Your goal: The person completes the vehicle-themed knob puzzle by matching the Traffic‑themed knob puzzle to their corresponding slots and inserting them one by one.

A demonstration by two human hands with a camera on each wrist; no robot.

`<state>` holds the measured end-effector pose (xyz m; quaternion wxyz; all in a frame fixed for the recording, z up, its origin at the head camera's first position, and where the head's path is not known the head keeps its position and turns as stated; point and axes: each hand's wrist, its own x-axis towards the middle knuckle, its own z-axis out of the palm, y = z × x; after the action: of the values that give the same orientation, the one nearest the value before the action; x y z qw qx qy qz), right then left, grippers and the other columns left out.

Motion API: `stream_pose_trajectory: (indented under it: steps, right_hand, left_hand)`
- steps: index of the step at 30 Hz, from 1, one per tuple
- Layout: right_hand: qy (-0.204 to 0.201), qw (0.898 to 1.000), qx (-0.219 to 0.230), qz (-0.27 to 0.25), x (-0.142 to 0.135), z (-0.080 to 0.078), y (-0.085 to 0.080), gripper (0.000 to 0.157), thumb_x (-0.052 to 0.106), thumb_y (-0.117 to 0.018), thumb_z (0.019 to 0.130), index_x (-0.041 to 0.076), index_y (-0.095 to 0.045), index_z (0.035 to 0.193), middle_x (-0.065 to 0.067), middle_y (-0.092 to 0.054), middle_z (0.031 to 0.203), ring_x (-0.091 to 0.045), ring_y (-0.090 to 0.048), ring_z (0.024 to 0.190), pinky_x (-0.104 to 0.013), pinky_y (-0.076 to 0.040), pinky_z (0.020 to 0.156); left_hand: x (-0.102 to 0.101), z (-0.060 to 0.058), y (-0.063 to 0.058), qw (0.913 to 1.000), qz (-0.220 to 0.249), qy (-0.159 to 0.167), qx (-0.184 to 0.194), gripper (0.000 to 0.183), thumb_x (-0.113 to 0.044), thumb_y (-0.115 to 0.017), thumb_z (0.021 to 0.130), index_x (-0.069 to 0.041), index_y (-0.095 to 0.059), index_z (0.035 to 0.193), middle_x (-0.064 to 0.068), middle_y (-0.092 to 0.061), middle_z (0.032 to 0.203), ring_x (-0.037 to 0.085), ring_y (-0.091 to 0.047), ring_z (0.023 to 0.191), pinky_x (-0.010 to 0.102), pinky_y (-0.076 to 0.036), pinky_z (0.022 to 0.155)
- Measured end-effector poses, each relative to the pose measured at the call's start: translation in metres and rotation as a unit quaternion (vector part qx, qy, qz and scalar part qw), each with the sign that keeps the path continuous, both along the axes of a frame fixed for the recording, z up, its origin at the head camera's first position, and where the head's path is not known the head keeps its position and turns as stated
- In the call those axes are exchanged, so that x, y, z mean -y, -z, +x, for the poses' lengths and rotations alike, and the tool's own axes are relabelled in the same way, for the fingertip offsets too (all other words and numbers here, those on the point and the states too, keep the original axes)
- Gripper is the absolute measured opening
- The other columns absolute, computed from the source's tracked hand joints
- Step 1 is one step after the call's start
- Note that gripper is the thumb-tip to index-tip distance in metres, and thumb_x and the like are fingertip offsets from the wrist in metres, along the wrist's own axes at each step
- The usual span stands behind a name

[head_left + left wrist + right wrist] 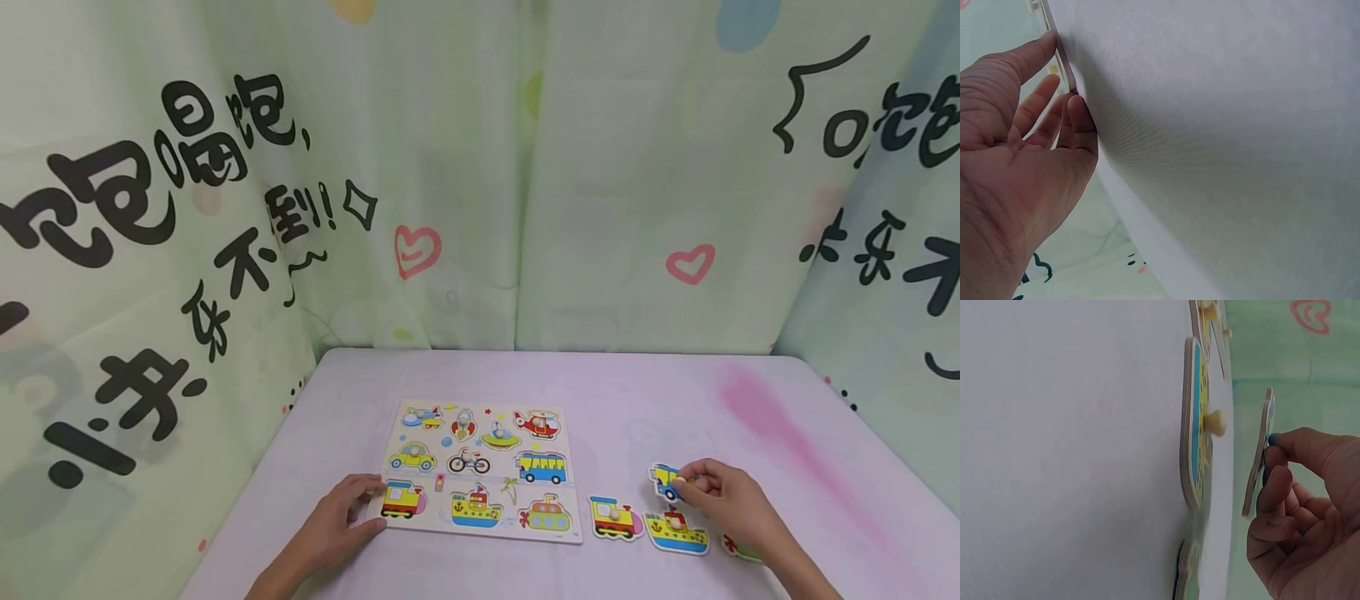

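The white puzzle board (435, 527), printed with colourful vehicles, lies left of centre on the table. My left hand (343, 515) holds its near left corner, thumb by the front edge and fingers along the left side; the left wrist view shows the thumb (1040, 53) against the board's rim. My right hand (727, 500) pinches a blue and yellow bus puzzle piece (664, 482), held above the table in the right wrist view. Below it lie a ship puzzle piece (677, 533) with a wooden knob (1215, 423) and a train puzzle piece (615, 518). A green puzzle piece (738, 547) is partly hidden under my right hand.
The pale table (637, 392) carries a pink smear on its right. Light green curtains (600, 167) with black lettering and red hearts surround it at the back and both sides. The loose pieces lie close to the board's right edge.
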<state>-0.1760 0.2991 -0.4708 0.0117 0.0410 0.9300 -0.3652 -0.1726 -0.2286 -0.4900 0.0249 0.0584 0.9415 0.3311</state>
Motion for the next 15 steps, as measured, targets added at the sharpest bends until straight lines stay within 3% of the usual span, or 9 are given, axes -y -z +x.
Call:
stream_pose_trajectory:
  steps: [10, 15]
  right_hand:
    - [-0.115, 0.991, -0.009, -0.068, 0.037, 0.019, -0.001, 0.024, 0.02, -0.076, 0.093, 0.002, -0.065, 0.104, 0.001, -0.057, 0.074, -0.005, -0.047, 0.058, -0.022, -0.04, 0.054]
    - [-0.138, 0.986, -0.025, -0.09, 0.046, 0.021, -0.001, 0.022, 0.017, -0.076, 0.092, 0.001, -0.065, 0.102, 0.0, -0.057, 0.073, -0.003, -0.046, 0.057, -0.021, -0.04, 0.052]
  left_hand:
    - [0.0, 0.0, 0.0, 1.0, 0.005, -0.001, 0.006, 0.046, -0.022, -0.085, 0.083, -0.015, -0.068, 0.125, 0.004, -0.059, 0.137, 0.016, -0.055, 0.105, 0.03, -0.053, 0.084]
    - [0.0, 0.001, -0.001, 1.0, 0.002, -0.002, 0.004, 0.045, -0.021, -0.085, 0.083, -0.015, -0.068, 0.125, 0.003, -0.059, 0.137, 0.015, -0.055, 0.105, 0.028, -0.052, 0.083]
